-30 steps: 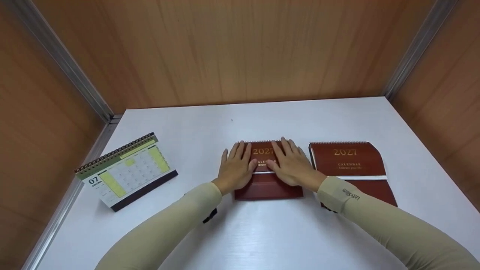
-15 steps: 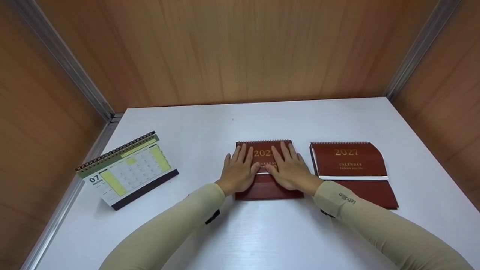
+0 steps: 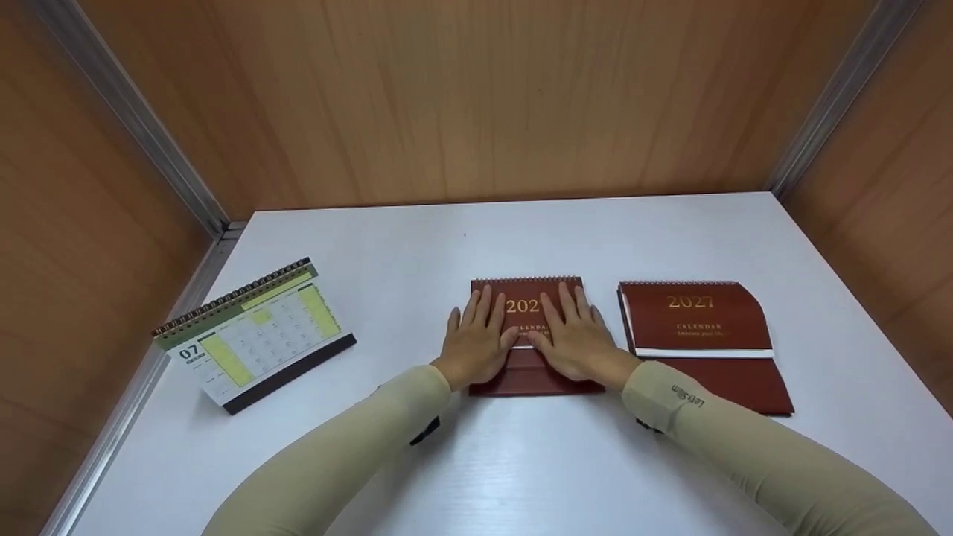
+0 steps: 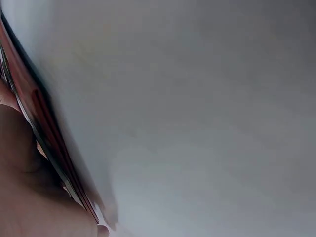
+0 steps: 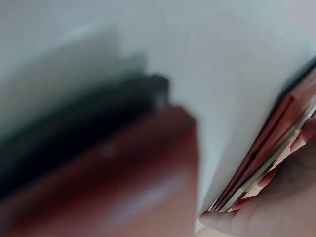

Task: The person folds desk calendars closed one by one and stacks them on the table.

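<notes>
The middle calendar lies on the white worktop in front of the person, dark red cover upward and spiral binding along the far edge. The left hand rests palm down on its left side and the right hand palm down on its right side, hiding some of the gold lettering. The grip of each is flat and uncurled: the fingers lie straight towards the binding, the thumbs angled inward, near each other. Just to the right I see the right calendar, also dark red, marked 2027; the right sleeve covers its near left part. Well apart to the left, the left calendar sits turned at an angle, showing month 07. Wood-grain panels rise behind and on both sides.
</notes>
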`<state>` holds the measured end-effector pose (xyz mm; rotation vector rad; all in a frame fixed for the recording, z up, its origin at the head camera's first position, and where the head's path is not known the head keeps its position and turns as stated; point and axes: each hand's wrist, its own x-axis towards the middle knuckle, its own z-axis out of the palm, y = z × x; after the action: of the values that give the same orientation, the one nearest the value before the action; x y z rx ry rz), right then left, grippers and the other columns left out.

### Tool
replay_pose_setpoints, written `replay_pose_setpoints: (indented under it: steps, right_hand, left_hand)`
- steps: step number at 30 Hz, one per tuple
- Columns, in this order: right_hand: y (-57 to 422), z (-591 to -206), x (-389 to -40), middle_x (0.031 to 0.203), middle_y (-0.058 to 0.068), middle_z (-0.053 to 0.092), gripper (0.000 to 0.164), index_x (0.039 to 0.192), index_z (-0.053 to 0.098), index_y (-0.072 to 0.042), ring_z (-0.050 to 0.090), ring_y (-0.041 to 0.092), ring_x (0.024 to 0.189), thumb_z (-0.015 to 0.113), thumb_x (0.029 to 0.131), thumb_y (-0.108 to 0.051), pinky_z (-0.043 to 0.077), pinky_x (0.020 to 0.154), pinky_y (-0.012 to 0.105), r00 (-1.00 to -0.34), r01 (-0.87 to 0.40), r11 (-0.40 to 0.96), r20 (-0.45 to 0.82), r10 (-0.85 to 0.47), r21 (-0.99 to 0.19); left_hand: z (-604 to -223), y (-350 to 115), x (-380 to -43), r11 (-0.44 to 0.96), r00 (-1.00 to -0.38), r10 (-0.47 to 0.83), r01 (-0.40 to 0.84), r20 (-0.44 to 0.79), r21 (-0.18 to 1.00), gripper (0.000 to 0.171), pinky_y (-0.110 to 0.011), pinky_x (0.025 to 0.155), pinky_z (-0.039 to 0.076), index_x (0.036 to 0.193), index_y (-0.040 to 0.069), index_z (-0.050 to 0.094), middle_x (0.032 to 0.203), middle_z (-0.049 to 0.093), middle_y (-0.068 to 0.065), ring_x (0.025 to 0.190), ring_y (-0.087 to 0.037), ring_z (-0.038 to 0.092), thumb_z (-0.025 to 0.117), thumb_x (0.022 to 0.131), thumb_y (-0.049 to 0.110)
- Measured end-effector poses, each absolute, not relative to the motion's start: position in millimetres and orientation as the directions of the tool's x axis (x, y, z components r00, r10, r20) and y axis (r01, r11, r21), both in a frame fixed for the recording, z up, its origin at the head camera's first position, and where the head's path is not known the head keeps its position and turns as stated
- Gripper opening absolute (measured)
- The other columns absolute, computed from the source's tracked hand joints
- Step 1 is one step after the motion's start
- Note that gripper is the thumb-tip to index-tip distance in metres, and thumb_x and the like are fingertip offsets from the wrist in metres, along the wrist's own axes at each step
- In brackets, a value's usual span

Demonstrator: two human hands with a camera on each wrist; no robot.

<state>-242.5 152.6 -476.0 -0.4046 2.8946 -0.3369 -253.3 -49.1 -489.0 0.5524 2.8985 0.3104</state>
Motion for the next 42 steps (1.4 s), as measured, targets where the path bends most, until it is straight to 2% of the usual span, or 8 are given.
replay_pose_setpoints:
  steps: [12, 21, 28, 36, 42]
  right_hand:
    - [148.9, -478.2, -244.9, 0.174, 0.024, -0.018, 0.080, 0.171, -0.001, -0.008, -0.019, 0.046, 0.159, 0.025, 0.113, -0.057, -0.002, 0.128, 0.066, -0.929, -0.236, 0.936, -0.224, -0.296, -0.261]
    - [147.7, -478.4, -244.4, 0.174, 0.025, -0.016, 0.078, 0.171, 0.001, -0.007, -0.017, 0.047, 0.159, 0.027, 0.114, -0.054, -0.001, 0.128, 0.067, -0.931, -0.241, 0.928, -0.202, -0.303, -0.284]
    - [150.2, -480.9, -245.9, 0.173, 0.023, -0.021, 0.079, 0.171, -0.002, -0.008, -0.021, 0.045, 0.159, 0.020, 0.113, -0.057, -0.003, 0.128, 0.066, -0.927, -0.231, 0.936, -0.234, -0.294, -0.264]
    - [147.0, -472.6, -242.1, 0.174, 0.022, -0.020, 0.080, 0.171, -0.005, -0.009, -0.020, 0.045, 0.159, 0.025, 0.114, -0.056, -0.001, 0.129, 0.066, -0.923, -0.222, 0.943, -0.257, -0.285, -0.249]
    - [147.8, -472.5, -242.2, 0.174, 0.023, -0.019, 0.079, 0.171, -0.004, -0.008, -0.019, 0.045, 0.159, 0.025, 0.114, -0.055, -0.001, 0.129, 0.066, -0.926, -0.219, 0.944, -0.252, -0.281, -0.245]
  left_hand:
    - [-494.6, -48.2, -257.9, 0.922, -0.915, 0.367, 0.332, -0.170, 0.201, 0.072, -0.061, 0.131, 0.007, 0.171, 0.012, -0.003, 0.178, -0.011, -0.013, 0.164, -0.030, -0.013, 0.013, 0.115, 0.053]
    - [-494.7, -47.5, -258.4, 0.932, -0.920, 0.348, 0.319, -0.179, 0.171, 0.072, -0.062, 0.131, 0.008, 0.171, 0.012, -0.003, 0.178, -0.011, -0.013, 0.164, -0.030, -0.012, 0.013, 0.114, 0.053]
    - [-495.2, -46.0, -259.7, 0.931, -0.916, 0.354, 0.325, -0.189, 0.168, 0.072, -0.061, 0.131, 0.007, 0.171, 0.011, -0.005, 0.178, -0.013, -0.012, 0.164, -0.029, -0.014, 0.012, 0.115, 0.052]
    - [-493.0, -45.4, -259.2, 0.937, -0.915, 0.340, 0.311, -0.216, 0.158, 0.072, -0.061, 0.131, 0.009, 0.171, 0.013, -0.005, 0.178, -0.012, -0.011, 0.164, -0.028, -0.013, 0.013, 0.114, 0.053]
    - [-491.2, -44.9, -259.8, 0.937, -0.909, 0.344, 0.317, -0.235, 0.143, 0.070, -0.060, 0.131, 0.008, 0.171, 0.013, -0.007, 0.177, -0.015, -0.010, 0.163, -0.027, -0.016, 0.011, 0.115, 0.051]
